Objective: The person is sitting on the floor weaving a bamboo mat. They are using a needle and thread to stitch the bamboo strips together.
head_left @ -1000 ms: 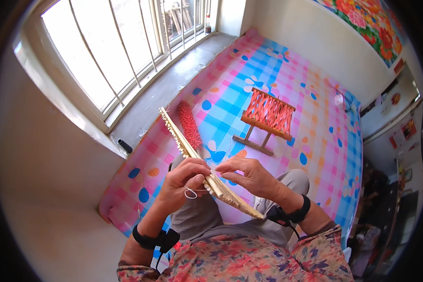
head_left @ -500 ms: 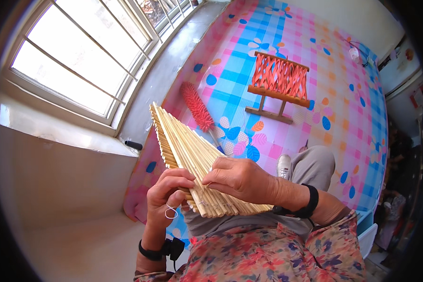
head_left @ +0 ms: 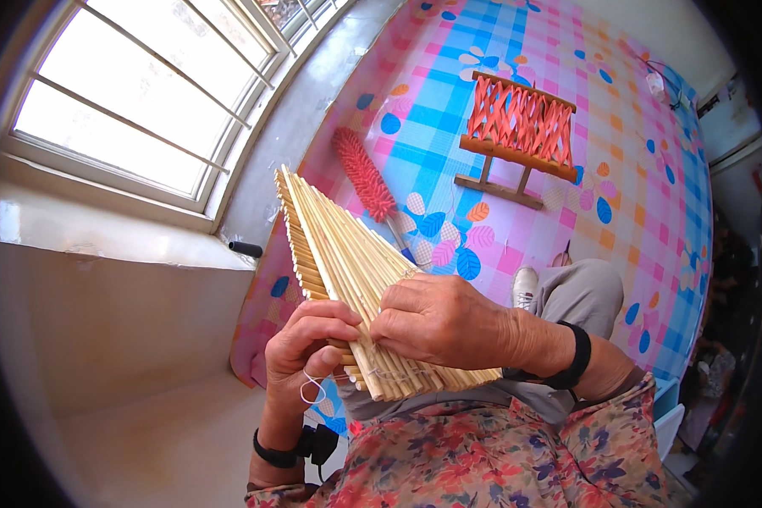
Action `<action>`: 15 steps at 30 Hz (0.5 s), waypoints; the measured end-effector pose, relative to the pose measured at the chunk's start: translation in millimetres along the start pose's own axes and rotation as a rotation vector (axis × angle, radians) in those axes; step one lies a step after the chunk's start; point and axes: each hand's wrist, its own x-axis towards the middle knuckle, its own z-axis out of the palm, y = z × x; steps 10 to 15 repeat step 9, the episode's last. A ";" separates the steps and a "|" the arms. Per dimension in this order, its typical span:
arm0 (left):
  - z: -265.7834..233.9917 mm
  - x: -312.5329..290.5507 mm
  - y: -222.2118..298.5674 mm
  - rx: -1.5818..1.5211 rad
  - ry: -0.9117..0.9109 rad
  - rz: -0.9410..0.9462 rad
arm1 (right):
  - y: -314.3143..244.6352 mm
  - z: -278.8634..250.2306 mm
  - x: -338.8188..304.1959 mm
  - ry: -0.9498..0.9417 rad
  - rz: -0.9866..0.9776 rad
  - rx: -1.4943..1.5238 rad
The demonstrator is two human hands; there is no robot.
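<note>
A fan-shaped mat of pale, straw-coloured stalks point(head_left: 347, 245) lies over my lap, with a layer of darker stalk ends along its left side. Stitches of thin thread cross the stalks near the lower end. My left hand point(head_left: 315, 337) is closed around the mat's left edge, fingers on top and thumb below. A loop of white thread point(head_left: 311, 390) hangs by the left thumb. On top of the mat rests my right hand point(head_left: 436, 317), its fingertips pinched together against the stalks beside the left fingers. Whatever those fingertips grip is hidden.
A checked, flowered cover point(head_left: 432, 102) spreads ahead. On it lie a red fluffy duster point(head_left: 364, 175) and a wooden stand laced with red strips point(head_left: 521, 127). To the left are a barred window point(head_left: 135, 102), its sill and a black cylindrical handle point(head_left: 245, 249).
The view has shifted slightly, so the cover, duster and stand sit a little higher and the stand further right. My right fingertips have closed in nearer the left fingers on the mat.
</note>
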 end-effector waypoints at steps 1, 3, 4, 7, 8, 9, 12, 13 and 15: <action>-0.4 0.2 -1.3 0.013 -0.009 0.024 | 0.1 0.2 0.3 0.009 -0.006 -0.007; -2.1 1.3 -4.5 0.039 -0.027 0.075 | 1.7 -3.9 1.3 -0.005 -0.001 -0.042; -2.5 1.1 -4.1 0.035 -0.030 0.070 | 2.0 -5.8 0.8 -0.012 0.001 -0.059; -3.3 0.8 -2.9 0.026 -0.037 0.058 | 1.7 -8.4 -3.2 0.034 0.085 0.016; -3.4 0.8 -2.9 0.024 -0.039 0.054 | 3.1 -9.0 -4.5 0.015 0.077 0.014; -3.5 0.5 -2.9 0.022 -0.041 0.050 | 5.4 -9.4 -5.7 -0.003 0.070 0.011; -3.5 0.5 -2.9 0.022 -0.041 0.050 | 5.4 -9.4 -5.7 -0.003 0.070 0.011; -3.5 0.5 -2.9 0.022 -0.041 0.050 | 5.4 -9.4 -5.7 -0.003 0.070 0.011; -3.5 0.5 -2.9 0.022 -0.041 0.050 | 5.4 -9.4 -5.7 -0.003 0.070 0.011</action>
